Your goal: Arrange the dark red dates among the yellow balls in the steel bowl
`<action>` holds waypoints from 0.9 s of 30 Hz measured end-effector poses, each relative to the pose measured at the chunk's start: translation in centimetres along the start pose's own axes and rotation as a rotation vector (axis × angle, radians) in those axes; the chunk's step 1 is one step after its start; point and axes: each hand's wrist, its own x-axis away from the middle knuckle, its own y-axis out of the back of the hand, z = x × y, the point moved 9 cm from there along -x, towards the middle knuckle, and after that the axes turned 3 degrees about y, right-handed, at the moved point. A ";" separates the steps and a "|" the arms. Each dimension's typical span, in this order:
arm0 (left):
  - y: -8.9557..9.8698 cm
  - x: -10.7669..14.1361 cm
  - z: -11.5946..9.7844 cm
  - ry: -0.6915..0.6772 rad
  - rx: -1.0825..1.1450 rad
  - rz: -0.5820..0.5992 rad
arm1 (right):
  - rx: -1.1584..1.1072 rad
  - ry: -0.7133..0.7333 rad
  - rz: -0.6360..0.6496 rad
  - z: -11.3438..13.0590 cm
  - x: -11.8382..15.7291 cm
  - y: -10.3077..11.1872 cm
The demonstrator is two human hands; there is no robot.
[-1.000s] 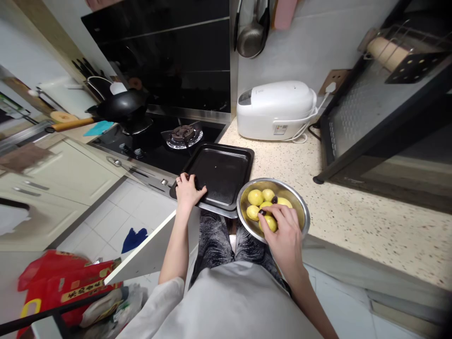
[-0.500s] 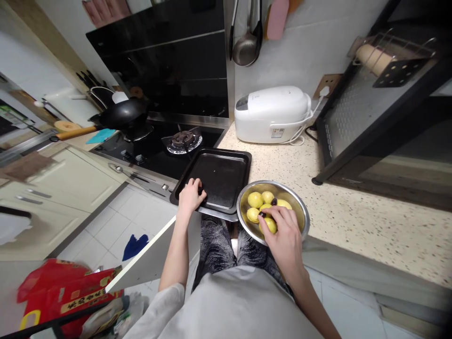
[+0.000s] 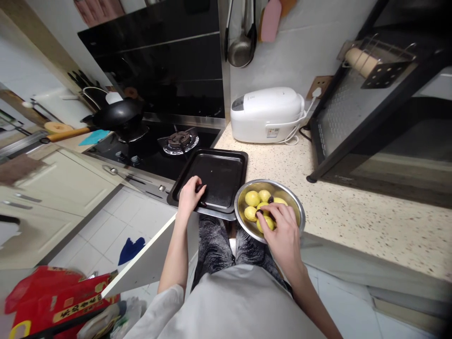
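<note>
A black baking tray (image 3: 221, 176) lies at the counter's front edge, partly beside the stove. Over its front left corner is my left hand (image 3: 189, 195), fingers curled round something small and dark. To the right stands a steel bowl (image 3: 301, 207) holding several yellow round pieces (image 3: 252, 198) and a small dark one (image 3: 270, 199). My right hand (image 3: 282, 230) reaches into the bowl, thumb and fingers pinched on a small dark piece (image 3: 259, 212) above the yellow ones. The palm side of each hand is hidden.
A white rice cooker (image 3: 266, 115) is behind the bowl, and a black-framed oven (image 3: 384, 155) is at the right. The stove (image 3: 148, 141) carries a wok (image 3: 118, 113). An open cabinet door (image 3: 148, 256) juts out at my left, near a red bag (image 3: 52, 299).
The view has shifted slightly. My left hand's fingers are curled further in over the tray corner, with a dark piece showing under them. My right hand stays at the bowl.
</note>
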 end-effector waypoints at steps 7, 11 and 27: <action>2.1 -0.3 -0.2 0.140 0.380 -0.339 | -0.029 0.023 -0.009 0.8 -0.2 -0.2; -0.7 0.3 -1.5 0.290 0.847 -0.175 | -0.064 0.053 -0.020 1.9 -0.4 -0.2; -6.0 7.1 -12.8 0.090 0.966 0.586 | -0.191 0.194 0.058 3.6 0.1 -0.1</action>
